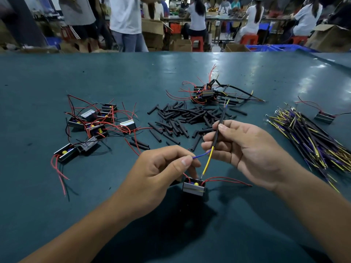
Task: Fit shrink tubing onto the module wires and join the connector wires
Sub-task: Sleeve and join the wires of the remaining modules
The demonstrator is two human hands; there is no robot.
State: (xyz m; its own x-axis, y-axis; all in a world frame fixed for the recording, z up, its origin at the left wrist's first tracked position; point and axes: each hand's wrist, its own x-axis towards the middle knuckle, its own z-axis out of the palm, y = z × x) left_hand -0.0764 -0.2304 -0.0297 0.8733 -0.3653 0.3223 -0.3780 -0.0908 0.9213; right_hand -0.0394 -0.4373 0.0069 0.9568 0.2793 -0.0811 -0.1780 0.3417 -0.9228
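Left hand point(161, 168) pinching blue wire point(201, 155), right hand point(245, 147) gripping cable point(218, 132)

Behind the left hand point(165, 164), the blue wire's point(201, 155) end and part of the module point(193, 187) are hidden. The wire bundle point(311, 141), right of that hand, runs off frame.

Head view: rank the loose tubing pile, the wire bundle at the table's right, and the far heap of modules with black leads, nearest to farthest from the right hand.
1. Tubing pile, just beyond the right hand, at centre.
2. Wire bundle, to the hand's right.
3. Far heap of modules, farthest up the table.
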